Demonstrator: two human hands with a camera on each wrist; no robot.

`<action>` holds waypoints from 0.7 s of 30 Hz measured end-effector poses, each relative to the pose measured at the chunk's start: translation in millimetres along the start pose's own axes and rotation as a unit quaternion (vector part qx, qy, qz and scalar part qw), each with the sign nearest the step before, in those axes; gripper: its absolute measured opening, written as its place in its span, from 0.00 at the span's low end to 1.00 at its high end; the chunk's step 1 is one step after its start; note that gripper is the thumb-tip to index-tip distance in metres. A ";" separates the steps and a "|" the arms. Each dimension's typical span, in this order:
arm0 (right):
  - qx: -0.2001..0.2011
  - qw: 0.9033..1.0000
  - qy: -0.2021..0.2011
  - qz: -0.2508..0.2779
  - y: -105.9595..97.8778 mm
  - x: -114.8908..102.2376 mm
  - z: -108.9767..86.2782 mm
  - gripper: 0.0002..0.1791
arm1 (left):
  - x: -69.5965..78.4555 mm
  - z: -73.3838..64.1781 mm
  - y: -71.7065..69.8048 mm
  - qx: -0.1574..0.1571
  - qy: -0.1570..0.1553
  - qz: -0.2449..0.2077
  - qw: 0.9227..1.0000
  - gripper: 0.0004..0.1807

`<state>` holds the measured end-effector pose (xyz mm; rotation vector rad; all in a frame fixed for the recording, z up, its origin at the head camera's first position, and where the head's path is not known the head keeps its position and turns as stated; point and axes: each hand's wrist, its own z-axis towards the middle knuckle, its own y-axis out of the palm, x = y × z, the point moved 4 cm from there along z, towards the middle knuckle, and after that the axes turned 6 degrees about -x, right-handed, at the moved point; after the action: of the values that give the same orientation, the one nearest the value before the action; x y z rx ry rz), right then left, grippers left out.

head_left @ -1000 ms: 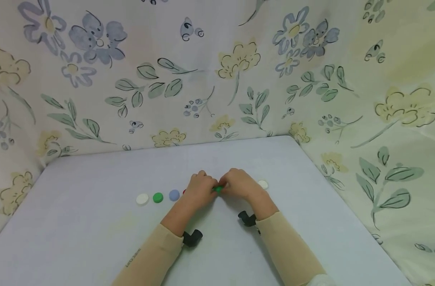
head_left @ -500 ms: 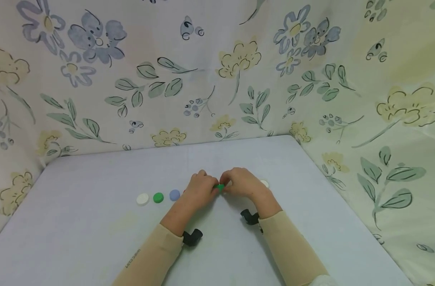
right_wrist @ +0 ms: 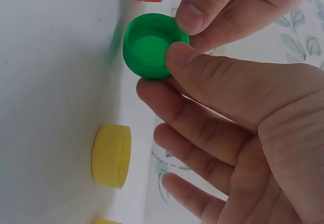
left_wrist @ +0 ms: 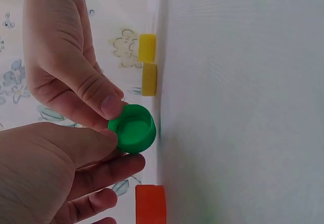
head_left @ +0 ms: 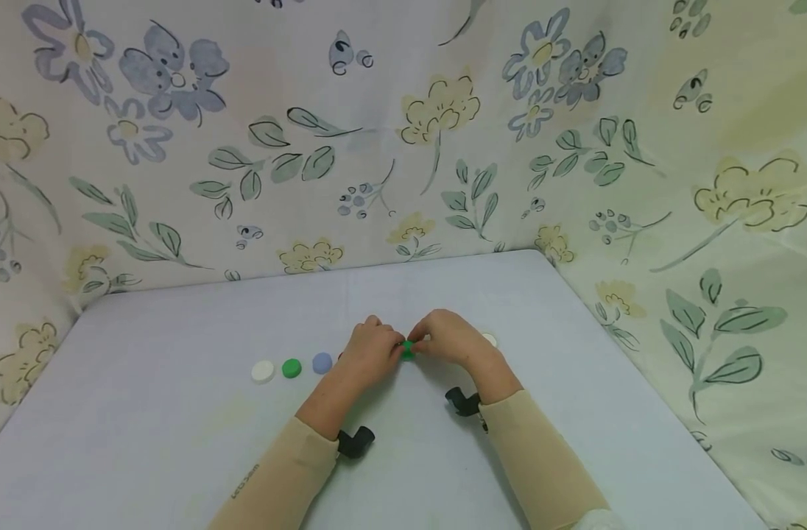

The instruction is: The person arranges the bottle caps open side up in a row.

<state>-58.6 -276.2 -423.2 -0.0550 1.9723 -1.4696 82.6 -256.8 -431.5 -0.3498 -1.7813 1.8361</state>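
A green bottle cap [head_left: 407, 350] is held between both hands, just above the white table. Its hollow side shows in the left wrist view, where the cap [left_wrist: 134, 128] stands on edge. My left hand [head_left: 374, 353] pinches it from one side with thumb and fingers. From the other side, my right hand [head_left: 448, 340] grips the rim between thumb and index finger; its other fingers [right_wrist: 195, 153] are spread, loosely bent. An orange cap [left_wrist: 150, 203] stands on the table near the left hand. Beyond the right hand are two yellow caps, the nearer one [right_wrist: 111, 155] clearest in the right wrist view.
Left of the hands lie a white cap [head_left: 263, 372], another green cap [head_left: 291, 368] and a blue cap [head_left: 322, 363] in a row. A white cap [head_left: 489, 339] is partly hidden behind the right wrist. A floral curtain [head_left: 377, 147] hangs behind the white table [head_left: 178, 442].
The right hand has shifted slightly right and away from me. The green cap has turned a little between the fingers. My left hand has stayed nearly still.
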 end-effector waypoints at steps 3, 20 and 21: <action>-0.007 1.000 0.010 0.003 0.6 -0.5 -0.1 0.08 | 0.6 0.3 -0.1 0.001 -0.002 -0.003 1.000 0.07; 0.038 0.997 0.001 -0.063 4.3 2.5 9.0 0.07 | -3.6 2.8 4.2 0.054 0.028 -0.043 0.997 0.06; 0.040 0.997 0.002 -0.064 4.7 2.6 10.2 0.07 | -3.7 2.8 4.3 0.056 0.032 -0.050 0.997 0.05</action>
<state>-53.6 -284.1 -430.0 -0.1462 1.9420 -1.6290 83.2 -261.0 -436.1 -0.2692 -1.6162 1.8239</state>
